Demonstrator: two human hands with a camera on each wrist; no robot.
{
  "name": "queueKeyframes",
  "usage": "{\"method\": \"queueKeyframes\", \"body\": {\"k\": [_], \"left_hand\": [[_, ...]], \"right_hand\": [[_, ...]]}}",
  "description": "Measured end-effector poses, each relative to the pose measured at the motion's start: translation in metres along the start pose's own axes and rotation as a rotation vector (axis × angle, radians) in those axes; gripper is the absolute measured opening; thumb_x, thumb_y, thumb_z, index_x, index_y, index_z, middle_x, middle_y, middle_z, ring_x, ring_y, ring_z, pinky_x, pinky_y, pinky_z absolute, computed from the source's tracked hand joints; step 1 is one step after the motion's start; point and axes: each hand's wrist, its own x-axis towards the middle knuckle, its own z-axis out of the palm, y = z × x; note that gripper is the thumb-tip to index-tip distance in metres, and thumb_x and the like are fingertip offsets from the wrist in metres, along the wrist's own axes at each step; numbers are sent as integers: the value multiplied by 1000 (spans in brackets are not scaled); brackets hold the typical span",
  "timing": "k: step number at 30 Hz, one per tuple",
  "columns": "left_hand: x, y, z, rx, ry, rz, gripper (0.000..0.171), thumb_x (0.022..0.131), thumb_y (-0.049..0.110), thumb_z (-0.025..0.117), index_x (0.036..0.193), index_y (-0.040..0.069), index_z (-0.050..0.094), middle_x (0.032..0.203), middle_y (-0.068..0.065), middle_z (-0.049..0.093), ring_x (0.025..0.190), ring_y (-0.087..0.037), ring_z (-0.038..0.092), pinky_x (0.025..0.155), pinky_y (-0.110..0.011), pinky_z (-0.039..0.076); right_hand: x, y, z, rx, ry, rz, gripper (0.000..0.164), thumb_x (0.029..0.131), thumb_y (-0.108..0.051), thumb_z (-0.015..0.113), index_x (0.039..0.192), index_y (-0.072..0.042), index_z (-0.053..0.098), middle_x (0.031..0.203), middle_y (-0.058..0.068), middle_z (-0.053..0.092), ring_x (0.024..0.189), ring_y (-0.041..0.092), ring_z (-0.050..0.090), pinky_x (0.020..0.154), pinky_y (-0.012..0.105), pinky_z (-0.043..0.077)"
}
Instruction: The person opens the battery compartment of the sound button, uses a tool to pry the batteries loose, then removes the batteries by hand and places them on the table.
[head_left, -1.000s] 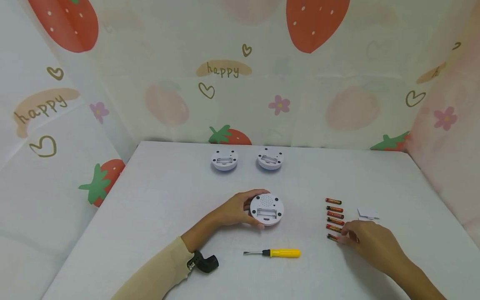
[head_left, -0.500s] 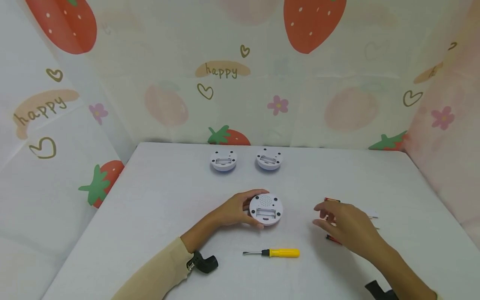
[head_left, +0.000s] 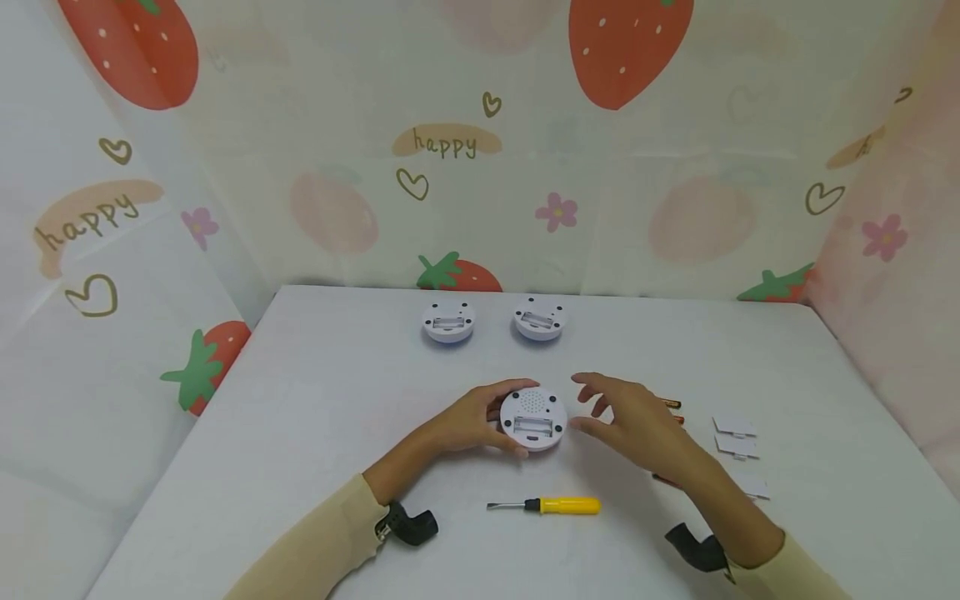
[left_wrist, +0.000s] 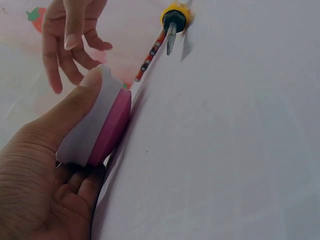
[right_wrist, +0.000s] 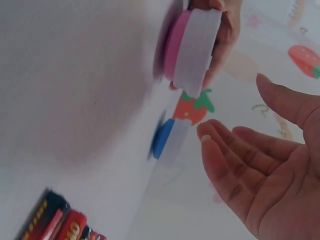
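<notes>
My left hand (head_left: 472,418) grips a round white device (head_left: 533,408) by its left side, thumb in front and fingers behind. The device's battery compartment faces up, uncovered, with black feet and a speaker grille around it. Its underside shows pink in the left wrist view (left_wrist: 112,127). Just right of the device hovers my right hand (head_left: 637,421), thumb and fingers spread apart with nothing between them. In the right wrist view the palm (right_wrist: 280,180) is bare. Red and black batteries (head_left: 671,403) lie partly hidden beneath the right hand and forearm.
Two more white devices (head_left: 448,322) stand at the back of the table, compartments up; one has a blue lower part (right_wrist: 162,139). A yellow-handled screwdriver (head_left: 570,506) lies in front of the held device. Small white covers (head_left: 737,447) lie at the right.
My right hand has moved left from the row of batteries to beside the held device, its fingers spreading. The left hand and the device have stayed in place.
</notes>
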Motion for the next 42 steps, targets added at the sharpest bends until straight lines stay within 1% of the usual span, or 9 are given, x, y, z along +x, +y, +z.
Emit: {"method": "queueKeyframes", "body": {"k": [5, 9, 18, 22, 26, 30, 33, 39, 42], "left_hand": [[1, -2, -1, -16, -11, 32, 93, 76, 15, 92, 154, 24, 43, 155, 6, 45, 135, -9, 49, 113, -23, 39], [1, -2, -1, -23, -9, 43, 93, 75, 14, 92, 153, 24, 43, 154, 6, 45, 133, -10, 50, 112, -24, 41], [0, -2, 0, -75, -1, 0, 93, 76, 10, 90, 153, 21, 40, 148, -1, 50, 130, -14, 54, 108, -26, 46], [2, -3, 0, -105, -14, 6, 91, 78, 6, 89, 153, 17, 40, 146, -3, 52, 127, -15, 56, 105, -27, 48], [2, -4, 0, -108, -21, 13, 91, 78, 4, 88, 155, 16, 40, 148, -3, 52, 127, -14, 57, 104, -27, 49], [1, -5, 0, -85, -21, 14, 94, 79, 6, 88, 158, 15, 37, 153, -4, 49, 129, -13, 56, 104, -26, 49], [1, -5, -1, -68, -7, 8, 96, 77, 8, 89, 158, 16, 38, 153, -3, 49, 128, -13, 57, 103, -25, 49], [1, -4, -4, -72, 54, -4, 93, 74, 8, 91, 154, 11, 44, 150, -4, 53, 128, -13, 59, 99, -26, 52], [1, -3, -6, -71, 90, -9, 89, 73, 9, 92, 150, 10, 49, 148, -4, 55, 127, -13, 59, 98, -25, 52]], "right_hand": [[12, -1, 9, 59, -108, 47, 74, 89, -28, 80, 152, -10, 46, 129, 7, 66, 105, 23, 65, 77, 34, 58], [16, -4, 15, 77, -160, 35, 80, 89, -27, 80, 155, -7, 40, 136, 10, 62, 105, 24, 64, 81, 34, 59], [24, -10, 25, 75, -197, 64, 86, 86, -28, 83, 156, -4, 38, 114, 8, 65, 94, 20, 56, 82, 32, 53], [26, -10, 29, 67, -201, 81, 90, 81, -26, 87, 154, -2, 40, 119, 10, 64, 94, 20, 54, 89, 36, 54], [26, -8, 31, 58, -195, 72, 91, 78, -26, 90, 152, -1, 42, 136, 15, 60, 97, 21, 54, 100, 42, 53], [26, -7, 32, 61, -174, 58, 89, 77, -26, 91, 150, -1, 46, 141, 15, 58, 96, 20, 55, 95, 38, 54], [26, -6, 31, 73, -171, 48, 89, 76, -26, 91, 148, 0, 47, 132, 13, 62, 92, 19, 56, 85, 33, 54], [27, -5, 32, 92, -158, 47, 88, 77, -26, 91, 148, 3, 46, 128, 13, 64, 90, 18, 56, 78, 28, 54], [29, -3, 32, 99, -152, 52, 88, 78, -26, 90, 148, 4, 46, 116, 9, 65, 86, 17, 55, 72, 25, 52]]}}
